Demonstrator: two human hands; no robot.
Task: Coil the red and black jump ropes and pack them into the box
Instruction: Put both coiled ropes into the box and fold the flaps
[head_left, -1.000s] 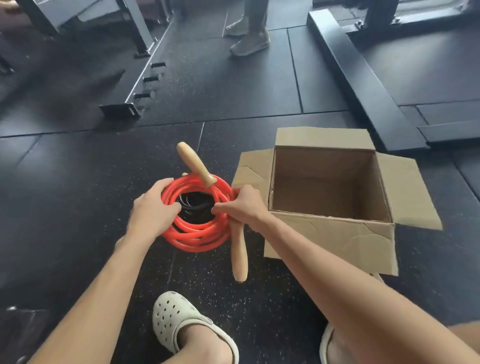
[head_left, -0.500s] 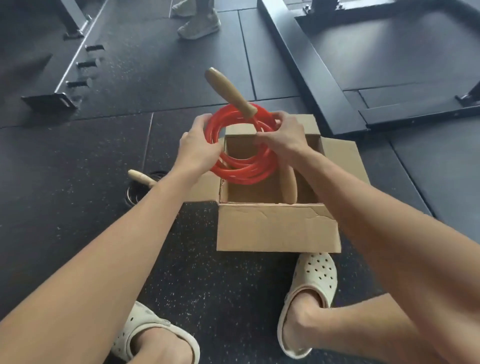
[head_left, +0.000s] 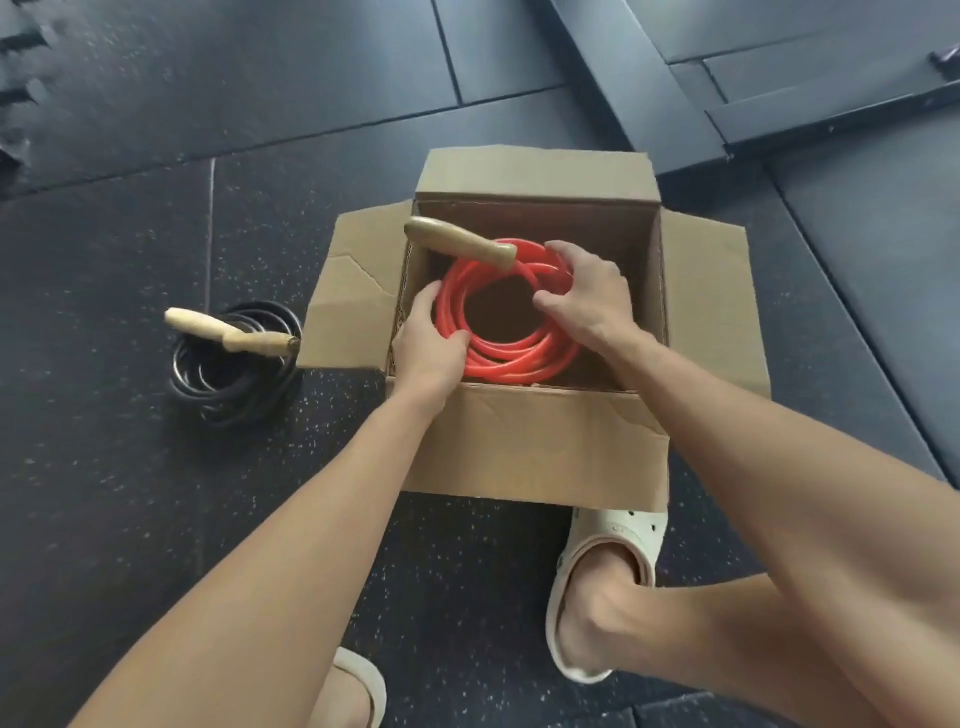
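Observation:
The coiled red jump rope (head_left: 519, 358) sits down inside the open cardboard box (head_left: 530, 441), one wooden handle (head_left: 460, 243) slanting across the coil's upper left. My left hand (head_left: 428, 345) grips the coil's left side and my right hand (head_left: 589, 291) grips its upper right, both inside the box. The rope's second handle is hidden. The coiled black jump rope (head_left: 228, 379) lies on the floor just left of the box, with a wooden handle (head_left: 228, 330) resting across it.
The box's flaps fold outward on every side; the left flap (head_left: 353, 306) nearly touches the black rope. My feet in cream clogs (head_left: 613, 566) stand close in front of the box. A dark raised platform edge (head_left: 623, 88) runs behind it at upper right.
Both hands have carried the red coil from above the black rope on the floor, over the box, and lowered it inside. The black rope stays on the floor.

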